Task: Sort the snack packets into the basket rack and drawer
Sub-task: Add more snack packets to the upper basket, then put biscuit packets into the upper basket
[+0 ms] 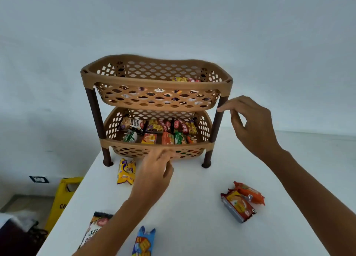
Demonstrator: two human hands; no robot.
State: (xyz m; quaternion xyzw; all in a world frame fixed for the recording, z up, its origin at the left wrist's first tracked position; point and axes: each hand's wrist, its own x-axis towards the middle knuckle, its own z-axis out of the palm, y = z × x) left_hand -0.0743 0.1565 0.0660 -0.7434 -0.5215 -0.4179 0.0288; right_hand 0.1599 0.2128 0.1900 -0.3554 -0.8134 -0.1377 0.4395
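A two-tier tan basket rack (156, 82) with dark brown legs stands on the white table (192, 207). Both tiers hold several snack packets. My left hand (154, 173) hovers, blurred, in front of the lower basket's front rim (134, 143), fingers loosely extended and holding nothing. My right hand (250, 124) is raised beside the rack's right front leg (217, 121), fingers relaxed and empty. Loose on the table lie a yellow packet (126, 171), an orange packet (250, 194), a red-orange biscuit pack (238, 205), a blue packet (143, 242) and a black-and-white peanut packet (94, 228).
The table's left edge runs diagonally from the rack's left leg to the bottom of the view. Beyond it on the floor stand a yellow caution sign (61, 200) and dark clutter (23, 230). A plain wall is behind the rack.
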